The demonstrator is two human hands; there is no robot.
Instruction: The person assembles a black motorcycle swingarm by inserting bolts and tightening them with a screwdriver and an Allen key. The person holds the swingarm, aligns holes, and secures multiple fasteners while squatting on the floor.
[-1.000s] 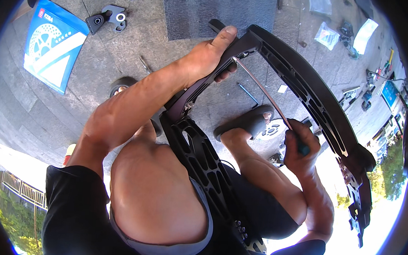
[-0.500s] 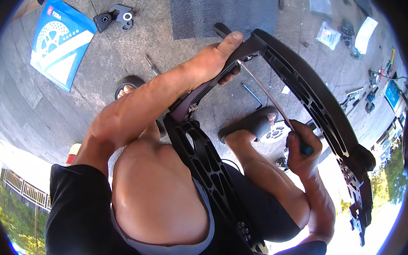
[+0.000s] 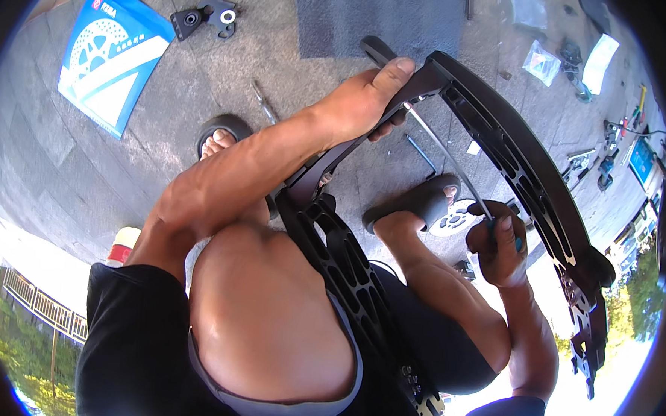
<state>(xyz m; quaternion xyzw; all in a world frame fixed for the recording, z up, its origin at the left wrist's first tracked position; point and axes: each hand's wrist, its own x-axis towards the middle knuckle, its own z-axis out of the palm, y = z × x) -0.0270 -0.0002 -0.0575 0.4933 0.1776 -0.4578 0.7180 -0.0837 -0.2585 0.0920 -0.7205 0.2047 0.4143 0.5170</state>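
A black U-shaped metal frame (image 3: 524, 146) with slotted arms lies over my lap; one arm (image 3: 345, 265) rests between my thighs and the other curves away on the right. My left hand (image 3: 361, 108) is closed round the crosspiece at the far end, thumb on top and fingertips showing beneath. In my right hand (image 3: 500, 247), fingers wrap the teal handle of a long-shafted screwdriver (image 3: 450, 161). Its shaft slants up to the left, and the tip meets the inner side of the crosspiece beside my left fingers. What the tip engages is too small to make out.
On the paving lie a blue-and-white package (image 3: 115, 57), a black bracket (image 3: 203, 19), a dark mat (image 3: 380, 22), a hex key (image 3: 421, 154) and a brake disc (image 3: 453, 218). Clear bags (image 3: 542, 62) and scattered tools (image 3: 606, 166) lie to the right. My sandalled feet stand beneath the frame.
My right hand has turned around the screwdriver handle, which now shows less. The tip stays at the same spot on the frame. The whole view has shifted slightly.
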